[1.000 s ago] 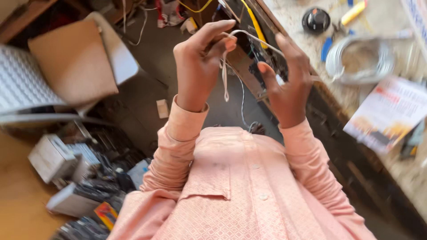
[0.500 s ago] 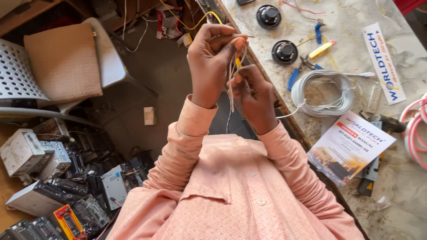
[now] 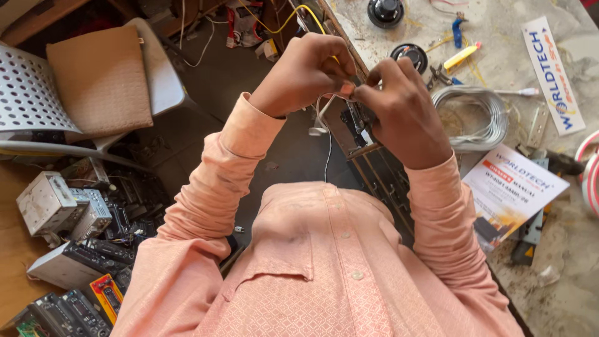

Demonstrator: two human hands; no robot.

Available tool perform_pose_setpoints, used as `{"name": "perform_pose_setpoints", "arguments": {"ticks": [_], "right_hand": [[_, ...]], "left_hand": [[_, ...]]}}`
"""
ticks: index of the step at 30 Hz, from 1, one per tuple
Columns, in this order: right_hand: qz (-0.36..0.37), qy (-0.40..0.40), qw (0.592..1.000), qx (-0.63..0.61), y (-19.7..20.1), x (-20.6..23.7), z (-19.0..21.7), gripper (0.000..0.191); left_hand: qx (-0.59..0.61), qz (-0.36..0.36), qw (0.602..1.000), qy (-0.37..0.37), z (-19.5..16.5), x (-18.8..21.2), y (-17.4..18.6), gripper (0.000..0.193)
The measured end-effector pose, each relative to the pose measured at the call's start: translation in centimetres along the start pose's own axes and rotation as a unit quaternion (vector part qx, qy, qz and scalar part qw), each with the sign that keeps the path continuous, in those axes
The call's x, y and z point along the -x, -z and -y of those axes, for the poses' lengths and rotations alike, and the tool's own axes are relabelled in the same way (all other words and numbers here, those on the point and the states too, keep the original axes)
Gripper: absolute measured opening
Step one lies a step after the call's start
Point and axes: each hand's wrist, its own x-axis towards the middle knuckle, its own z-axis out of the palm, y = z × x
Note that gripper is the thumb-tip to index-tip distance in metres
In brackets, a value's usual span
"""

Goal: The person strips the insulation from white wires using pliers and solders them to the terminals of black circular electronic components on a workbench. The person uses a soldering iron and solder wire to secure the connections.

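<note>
Both hands meet in front of the chest, above the edge of the tabletop (image 3: 561, 262). The left hand (image 3: 306, 75) is curled nearly closed, thumb and forefinger pinching the end of a thin white wire (image 3: 327, 134). The right hand (image 3: 399, 112) is also almost closed, its fingertips pressed against the same spot, so both hold the wire where they touch. The rest of the wire loops under the left hand and hangs loose toward the floor.

The wire looks light, limp and thin; it probably bends at any touch and could slip from a loose pinch, so a hold close to its end with the fingertips seems best, and a hard tug might snap it.

Just below the hands sits a dark metal frame (image 3: 355, 134) at the tabletop's edge. On the tabletop lie a coil of grey cable (image 3: 480, 118), two round black speakers (image 3: 385, 11), a yellow marker (image 3: 462, 56) and a printed booklet (image 3: 508, 190). To the left stand a white perforated chair (image 3: 28, 93) with a brown cushion (image 3: 100, 78), and a heap of old car stereos (image 3: 68, 249) on the floor. Nothing lies between the hands and the wire.
</note>
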Motion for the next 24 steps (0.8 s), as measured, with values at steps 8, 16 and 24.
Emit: {"name": "perform_pose_setpoints", "arguments": {"ticks": [8, 16, 24], "right_hand": [[-0.111, -0.136, 0.957, -0.233, -1.2, -0.7, 2.8, 0.029], [-0.097, -0.162, 0.968, -0.166, -2.0, 1.3, 3.1, 0.02], [-0.152, -0.188, 0.97, 0.017, -3.7, 2.0, 3.1, 0.016]], "left_hand": [[0.077, 0.101, 0.987, 0.095, -0.3, 0.4, 1.1, 0.061], [0.151, 0.175, 0.969, 0.081, 1.5, -0.3, -0.1, 0.073], [0.128, 0.218, 0.962, 0.105, 5.3, 3.5, -0.1, 0.027]]}}
